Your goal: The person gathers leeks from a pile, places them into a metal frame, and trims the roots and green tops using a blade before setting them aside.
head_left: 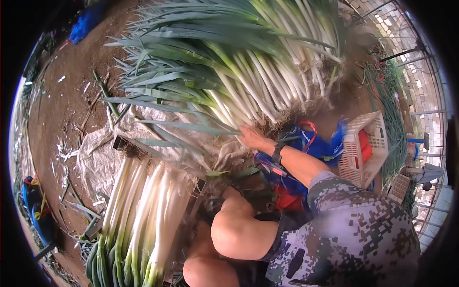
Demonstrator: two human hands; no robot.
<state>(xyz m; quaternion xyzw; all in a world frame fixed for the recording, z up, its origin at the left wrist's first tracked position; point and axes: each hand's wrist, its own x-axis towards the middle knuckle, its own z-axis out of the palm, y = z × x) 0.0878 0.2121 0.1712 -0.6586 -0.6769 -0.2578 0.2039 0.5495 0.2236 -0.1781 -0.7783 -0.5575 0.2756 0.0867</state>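
Observation:
My right hand (256, 139), with a dark watch on its wrist, reaches to the near edge of a large pile of leeks (263, 81). Its fingers are closed at the end of a leek (201, 127) whose long green blade runs to the left. Part of the grip is hidden behind the hand. The pile's white stems and rooty ends lie toward my hand, green tops to the left. My left hand is out of sight. Below, a row of cleaned leeks (148, 210) rests in a dark frame beside my knees (246, 232), white ends upward.
A pale woven sack (100, 150) covers the ground between the two leek groups. Right of my arm stand a blue bag (315, 143) and a tipped plastic crate (354, 158) with something red inside. Leaf scraps litter the dirt floor (62, 110). A brick wall (420, 81) stands at right.

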